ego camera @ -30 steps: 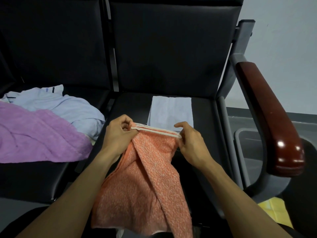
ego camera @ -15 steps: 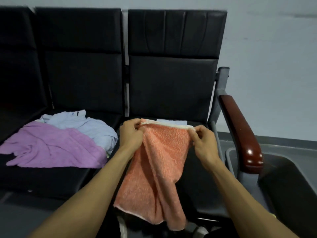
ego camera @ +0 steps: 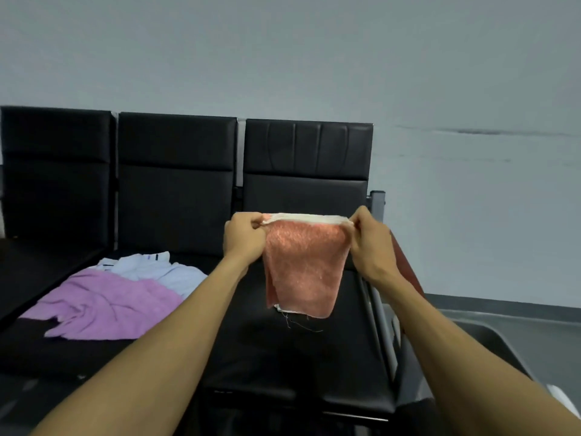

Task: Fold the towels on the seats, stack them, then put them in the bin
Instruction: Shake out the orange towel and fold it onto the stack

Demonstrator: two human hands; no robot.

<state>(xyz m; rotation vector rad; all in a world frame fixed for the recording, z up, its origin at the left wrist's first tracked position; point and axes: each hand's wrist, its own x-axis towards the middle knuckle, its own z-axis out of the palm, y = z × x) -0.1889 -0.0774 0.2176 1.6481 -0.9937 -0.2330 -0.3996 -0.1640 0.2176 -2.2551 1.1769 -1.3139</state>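
Observation:
An orange towel (ego camera: 303,265) with a white top hem hangs in the air above the right seat (ego camera: 301,357). My left hand (ego camera: 243,236) pinches its top left corner and my right hand (ego camera: 371,239) pinches its top right corner, so the hem is stretched level between them. A purple towel (ego camera: 100,305) lies crumpled on the middle seat, with a pale blue towel (ego camera: 157,267) bunched behind it. The folded pale towel seen earlier on the right seat is hidden behind the orange one.
Three black seats stand in a row against a grey wall. A dark red wooden armrest (ego camera: 408,275) runs along the right seat's edge behind my right arm. A dark bin (ego camera: 490,347) sits on the floor at the right.
Both hands have lifted the orange towel up off the seat and pulled its top hem taut. The view has tilted upward, so more wall and the seat backs show.

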